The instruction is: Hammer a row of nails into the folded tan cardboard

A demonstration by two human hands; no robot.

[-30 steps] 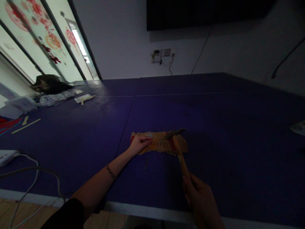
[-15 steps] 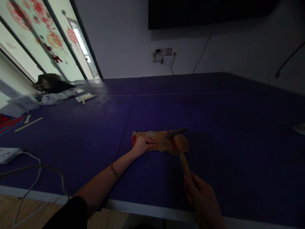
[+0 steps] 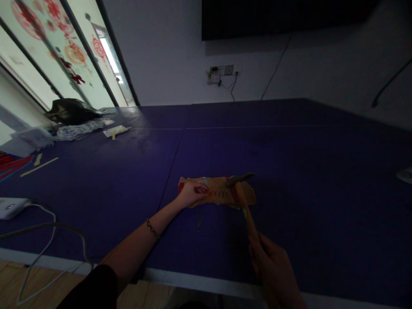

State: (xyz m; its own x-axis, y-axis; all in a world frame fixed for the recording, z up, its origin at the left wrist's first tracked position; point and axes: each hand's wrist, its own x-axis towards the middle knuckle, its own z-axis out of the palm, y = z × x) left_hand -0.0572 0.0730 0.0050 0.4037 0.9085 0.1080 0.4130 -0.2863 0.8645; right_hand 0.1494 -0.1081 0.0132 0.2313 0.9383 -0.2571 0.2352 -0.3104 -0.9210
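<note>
A worn strip of brown cardboard [image 3: 216, 183] with red patches lies on the dark blue table. Several thin, dark nails [image 3: 222, 194] stand in a row on it. My left hand [image 3: 192, 194] rests at the strip's left part, thumb and fingers pinched together beside the row; whatever is between the fingertips is too small to make out. In my right hand [image 3: 273, 262] is the wooden handle of a hammer [image 3: 247, 212], its metal head over the right part of the cardboard. A slim dark metal piece [image 3: 200, 219] lies on the table below my left hand.
On the left, a white device [image 3: 13, 207] with cables [image 3: 53, 224] sits near the table's front edge. Farther back are a dark bag [image 3: 71, 111], plastic wrapping [image 3: 80, 130] and yellowish strips [image 3: 39, 167]. At the far right lies a pale object [image 3: 404, 175].
My left hand has shifted very slightly left and its fingers have changed position a little. The hammer and my right hand stay nearly in place.
</note>
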